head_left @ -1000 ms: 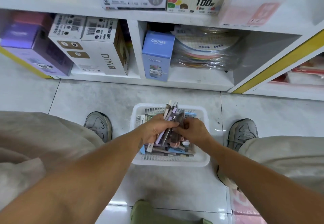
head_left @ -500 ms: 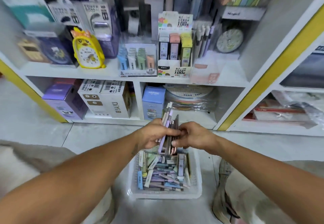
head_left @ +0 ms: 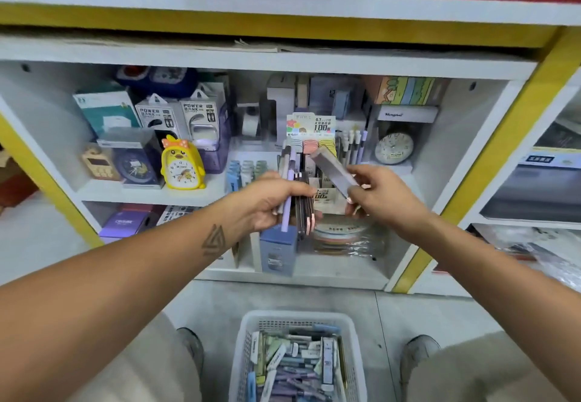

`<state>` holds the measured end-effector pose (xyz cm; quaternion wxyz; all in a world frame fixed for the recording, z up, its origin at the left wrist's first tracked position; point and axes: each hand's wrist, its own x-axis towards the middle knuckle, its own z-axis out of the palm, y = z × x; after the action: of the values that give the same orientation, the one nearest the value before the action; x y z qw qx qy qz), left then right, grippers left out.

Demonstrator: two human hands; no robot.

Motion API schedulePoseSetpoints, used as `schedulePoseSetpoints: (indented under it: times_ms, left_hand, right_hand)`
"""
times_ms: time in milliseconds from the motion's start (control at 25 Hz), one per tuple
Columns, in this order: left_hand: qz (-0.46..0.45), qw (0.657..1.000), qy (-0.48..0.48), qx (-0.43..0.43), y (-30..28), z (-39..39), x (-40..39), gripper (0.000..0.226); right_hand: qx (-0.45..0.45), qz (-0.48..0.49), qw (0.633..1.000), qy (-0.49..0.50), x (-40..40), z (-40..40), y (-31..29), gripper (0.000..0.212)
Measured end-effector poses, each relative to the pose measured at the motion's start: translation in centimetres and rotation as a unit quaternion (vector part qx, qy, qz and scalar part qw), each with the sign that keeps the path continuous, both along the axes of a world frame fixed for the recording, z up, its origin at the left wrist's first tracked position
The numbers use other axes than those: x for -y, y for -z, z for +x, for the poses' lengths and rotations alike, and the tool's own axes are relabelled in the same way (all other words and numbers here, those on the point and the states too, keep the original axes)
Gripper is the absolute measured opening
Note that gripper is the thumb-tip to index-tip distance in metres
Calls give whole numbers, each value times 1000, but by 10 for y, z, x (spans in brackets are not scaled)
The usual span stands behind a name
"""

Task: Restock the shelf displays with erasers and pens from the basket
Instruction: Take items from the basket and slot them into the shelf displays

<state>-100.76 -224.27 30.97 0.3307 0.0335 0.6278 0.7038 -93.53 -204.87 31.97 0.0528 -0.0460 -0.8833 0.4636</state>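
Note:
My left hand (head_left: pixel 270 202) grips a bundle of pens and slim boxes (head_left: pixel 298 194), held upright in front of the shelf. My right hand (head_left: pixel 377 195) pinches one long grey-purple box (head_left: pixel 331 169), tilted up and left, a little apart from the bundle. Behind both hands stands the cardboard display (head_left: pixel 311 128) with coloured slots marked 100, and white pens (head_left: pixel 353 147) stand to its right. Low on the floor between my feet sits the white basket (head_left: pixel 251 323), full of pens and erasers.
A yellow duck clock (head_left: pixel 180 162), power bank boxes (head_left: pixel 176 112) and a round clock (head_left: pixel 394 148) stand on the same shelf. A blue box (head_left: pixel 278 250) and rolled tapes (head_left: pixel 342 235) sit on the shelf below. Yellow uprights (head_left: pixel 490 162) frame the bay.
Both hands rose from the basket to shelf height, and my view tilted up. My right hand has pulled one box away from the bundle in my left hand.

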Motion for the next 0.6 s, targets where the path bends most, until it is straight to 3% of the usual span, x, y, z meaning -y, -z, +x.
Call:
schedulePoseSetpoints:
  times_ms: [120,240,400,600]
  left_hand:
    - [7,999,-47,13,-15,-21,-3,26]
    - [18,996,-83,28,-21,-45,-6,27]
    - [35,994,-98,47,-20,-69,-3,31]
    - [25,993,-93,62,-11,-88,7,44]
  right_hand:
    - [-50,63,996,39,-14,-24,-16,23]
    - [-81,64,993,56,-21,-47,-27,17]
    - [-78,113,990,20,-20,-74,-30,5]
    - [-30,158,987,-19,-17,-103,-21,20]
